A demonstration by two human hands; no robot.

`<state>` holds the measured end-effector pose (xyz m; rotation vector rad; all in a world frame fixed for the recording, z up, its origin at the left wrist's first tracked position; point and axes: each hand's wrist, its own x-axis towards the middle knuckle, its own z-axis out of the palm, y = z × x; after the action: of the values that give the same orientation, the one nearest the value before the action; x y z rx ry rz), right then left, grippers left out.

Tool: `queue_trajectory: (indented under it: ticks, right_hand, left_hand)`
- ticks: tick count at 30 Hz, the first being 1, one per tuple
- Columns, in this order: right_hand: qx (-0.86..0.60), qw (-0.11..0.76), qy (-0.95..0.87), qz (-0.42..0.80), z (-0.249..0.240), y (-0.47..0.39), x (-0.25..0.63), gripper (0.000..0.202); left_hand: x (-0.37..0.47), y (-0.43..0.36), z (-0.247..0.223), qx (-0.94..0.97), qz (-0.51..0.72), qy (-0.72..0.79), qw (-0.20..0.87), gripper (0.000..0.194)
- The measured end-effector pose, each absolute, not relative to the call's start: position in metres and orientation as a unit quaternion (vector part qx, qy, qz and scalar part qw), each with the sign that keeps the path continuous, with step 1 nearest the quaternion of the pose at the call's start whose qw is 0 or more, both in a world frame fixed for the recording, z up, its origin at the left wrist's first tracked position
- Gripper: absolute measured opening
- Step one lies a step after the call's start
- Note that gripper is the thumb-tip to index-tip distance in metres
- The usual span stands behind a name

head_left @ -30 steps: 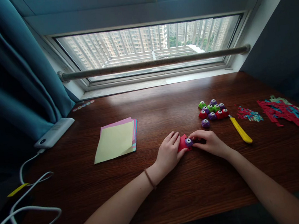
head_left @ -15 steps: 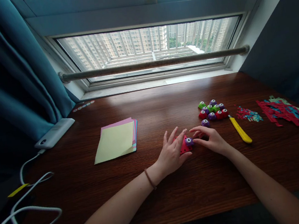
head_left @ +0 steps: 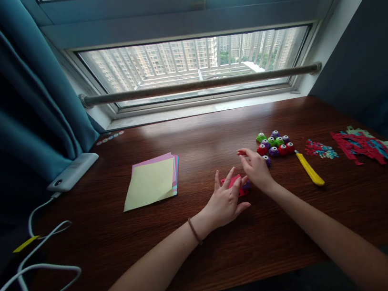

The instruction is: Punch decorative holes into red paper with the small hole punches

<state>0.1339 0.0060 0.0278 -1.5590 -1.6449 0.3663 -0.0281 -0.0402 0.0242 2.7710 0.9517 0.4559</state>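
My left hand (head_left: pixel 225 202) lies palm down on the desk with its fingers spread. Under and beside those fingers is a flat pink-red piece (head_left: pixel 230 182) with dark dots, partly hidden. A small purple piece (head_left: pixel 246 185) sits at its right edge, mostly covered by a fingertip. My right hand (head_left: pixel 256 169) is just right of these, fingers bent loosely to the left with nothing visible in them. Close behind it stands a purple eye-topped piece (head_left: pixel 267 160). Several more green, purple and red eye-topped pieces (head_left: pixel 273 150) are clustered past it.
A yellow-handled tool (head_left: pixel 310 168) lies right of the cluster. Further right are small coloured paper bits (head_left: pixel 320 149) and a heap of cut paper strips (head_left: pixel 363 145). Coloured sheets (head_left: pixel 151 184) are stacked on the left. A white device (head_left: pixel 74 172) with a cable (head_left: pixel 48 267) lies near the curtain.
My right hand has moved up and left, away from the purple piece. My left fingers have shifted slightly and now cover more of that piece. The view has tilted a little.
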Motion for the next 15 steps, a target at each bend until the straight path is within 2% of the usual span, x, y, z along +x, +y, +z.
queue_trajectory:
  ticks: [4, 8, 15]
  right_hand:
    - [-0.685, 0.302, -0.661, 0.057, 0.027, 0.020, 0.111, 0.029]
    - [-0.741, 0.211, -0.637, 0.032, 0.016, 0.020, 0.107, 0.032]
    - [-0.749, 0.192, -0.634, -0.020, 0.013, 0.016, 0.107, 0.029]
  left_hand:
    - [-0.028, -0.040, 0.023, 0.929, 0.151, 0.327, 0.088, 0.065]
    - [-0.028, -0.040, 0.023, 0.929, 0.143, 0.327, 0.096, 0.070]
    - [-0.028, -0.041, 0.021, 0.927, 0.134, 0.333, 0.107, 0.069]
